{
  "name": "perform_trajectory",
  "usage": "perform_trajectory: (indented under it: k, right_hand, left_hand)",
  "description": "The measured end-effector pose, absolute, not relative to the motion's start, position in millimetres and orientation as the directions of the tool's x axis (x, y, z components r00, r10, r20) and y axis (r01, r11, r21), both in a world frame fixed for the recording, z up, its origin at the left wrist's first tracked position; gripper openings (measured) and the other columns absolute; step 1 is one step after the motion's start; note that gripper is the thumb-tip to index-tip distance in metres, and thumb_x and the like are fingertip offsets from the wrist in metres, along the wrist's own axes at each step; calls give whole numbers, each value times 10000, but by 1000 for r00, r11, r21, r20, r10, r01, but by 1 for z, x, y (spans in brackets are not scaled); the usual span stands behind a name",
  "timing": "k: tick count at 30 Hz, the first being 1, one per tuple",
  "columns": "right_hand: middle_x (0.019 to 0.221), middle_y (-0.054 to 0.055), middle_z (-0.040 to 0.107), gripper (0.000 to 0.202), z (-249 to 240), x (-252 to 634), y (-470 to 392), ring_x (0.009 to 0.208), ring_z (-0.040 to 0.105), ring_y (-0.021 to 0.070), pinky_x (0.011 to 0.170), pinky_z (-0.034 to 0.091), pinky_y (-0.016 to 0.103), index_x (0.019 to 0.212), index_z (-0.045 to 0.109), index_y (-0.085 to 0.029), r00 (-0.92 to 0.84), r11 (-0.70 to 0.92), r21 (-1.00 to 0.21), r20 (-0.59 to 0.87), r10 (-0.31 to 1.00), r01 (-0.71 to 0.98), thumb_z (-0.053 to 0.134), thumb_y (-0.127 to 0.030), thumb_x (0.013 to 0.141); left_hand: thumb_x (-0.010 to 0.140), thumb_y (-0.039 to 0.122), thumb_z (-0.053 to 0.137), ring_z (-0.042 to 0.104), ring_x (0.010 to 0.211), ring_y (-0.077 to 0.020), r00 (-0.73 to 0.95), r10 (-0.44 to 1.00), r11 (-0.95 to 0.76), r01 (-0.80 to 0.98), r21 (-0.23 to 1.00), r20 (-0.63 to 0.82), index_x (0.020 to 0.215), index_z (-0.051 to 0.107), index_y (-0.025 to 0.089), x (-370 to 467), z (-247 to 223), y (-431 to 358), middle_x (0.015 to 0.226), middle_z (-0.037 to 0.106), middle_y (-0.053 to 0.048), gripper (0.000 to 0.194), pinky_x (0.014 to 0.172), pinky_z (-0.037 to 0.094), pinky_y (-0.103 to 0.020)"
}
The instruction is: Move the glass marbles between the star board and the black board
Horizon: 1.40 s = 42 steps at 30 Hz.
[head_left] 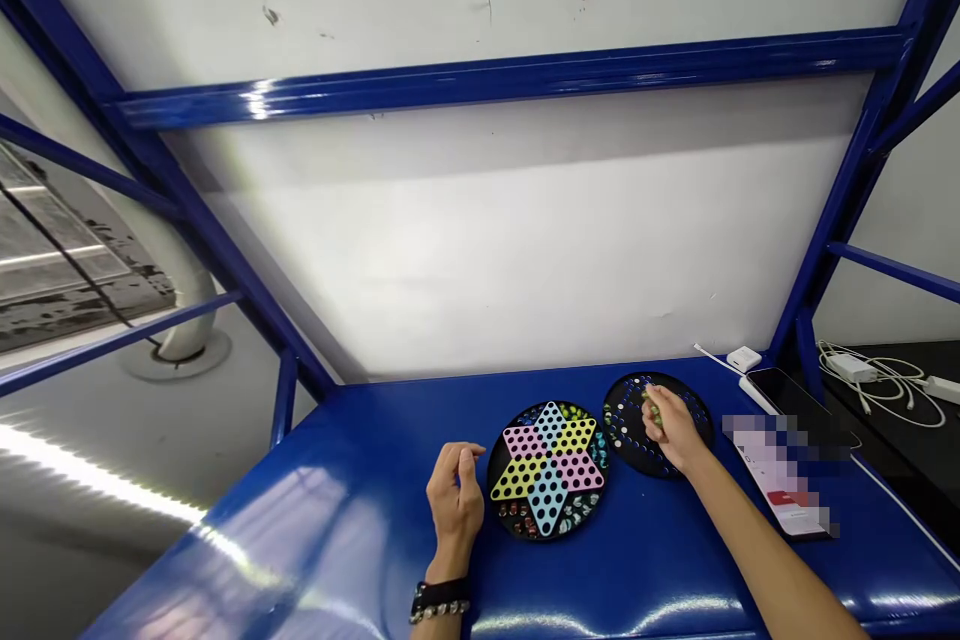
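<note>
A round black Chinese checkers board point(549, 465) lies on the blue table, with a star of pink, yellow and blue points. Coloured marbles point(517, 520) fill the pockets around the star. Just left of the board rests my left hand point(455, 495), its fingers curled in; whatever they may hold is hidden. My right hand point(670, 428) is closed above a second black disc point(694, 405) marked with blue and white dots. Greenish marbles point(655, 413) show between its fingers. Part of the disc is covered by that hand.
To the right lie a phone with a lit screen point(784, 490) and a dark phone point(795, 395). A white charger point(744, 358) and cables point(900, 380) sit at the back right. Blue frame bars point(517, 75) stand before the white wall behind the table point(360, 440).
</note>
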State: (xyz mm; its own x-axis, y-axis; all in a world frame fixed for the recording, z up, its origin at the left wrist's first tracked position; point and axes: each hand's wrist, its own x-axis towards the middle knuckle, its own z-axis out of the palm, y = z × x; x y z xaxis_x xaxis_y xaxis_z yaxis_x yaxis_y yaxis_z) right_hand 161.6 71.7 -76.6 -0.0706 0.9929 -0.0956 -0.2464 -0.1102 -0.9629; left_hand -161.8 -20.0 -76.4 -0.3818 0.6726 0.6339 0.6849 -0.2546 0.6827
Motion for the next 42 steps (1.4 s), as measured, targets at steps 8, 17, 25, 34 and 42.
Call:
perform_trajectory:
  k: [8, 17, 25, 34, 42]
  right_hand:
    - [576, -62, 411, 378, -79, 159, 72, 427, 320, 100, 417, 235, 242, 740, 502, -232, -85, -109, -993, -113, 990, 47, 508, -587, 869]
    - [1039, 118, 710, 306, -75, 116, 63, 843, 707, 231, 695, 461, 298, 1117, 602, -168, -248, 265, -270, 95, 964, 926, 375, -360, 1045]
    - [971, 174, 743, 329, -71, 116, 65, 887, 741, 283, 743, 499, 335, 1162, 600, -138, -409, 407, -95, -1, 913, 908, 335, -305, 1059]
    - [1035, 174, 737, 331, -72, 125, 64, 901, 737, 290, 744, 510, 350, 1246, 560, -131, -465, 463, -81, -1, 885, 882, 339, -284, 1054]
    - [1089, 177, 712, 283, -78, 130, 68, 917, 720, 279, 749, 472, 327, 1241, 543, -140, -481, 478, -153, 20, 876, 865, 397, -220, 1012]
  left_hand:
    - [984, 388, 388, 598, 708, -170, -388, 677, -240, 687, 686, 625, 739, 632, 230, -162, -78, -19, 740, 620, -12, 380, 661, 485, -289]
    - [982, 379, 387, 603, 707, -171, -388, 677, -241, 686, 687, 625, 736, 634, 226, -162, -79, -18, 739, 627, -12, 381, 663, 493, -292]
    - [977, 395, 389, 608, 712, -173, -388, 684, -231, 688, 688, 618, 741, 634, 228, -162, -78, -19, 740, 630, -12, 379, 657, 493, -292]
    - [979, 393, 391, 608, 703, -173, -385, 681, -239, 687, 687, 622, 733, 634, 232, -161, -78, -19, 734, 628, -9, 381, 652, 493, -293]
    - [977, 390, 396, 607, 698, -170, -384, 682, -243, 685, 687, 623, 732, 635, 228, -160, -77, -19, 733, 627, -9, 379, 646, 488, -284]
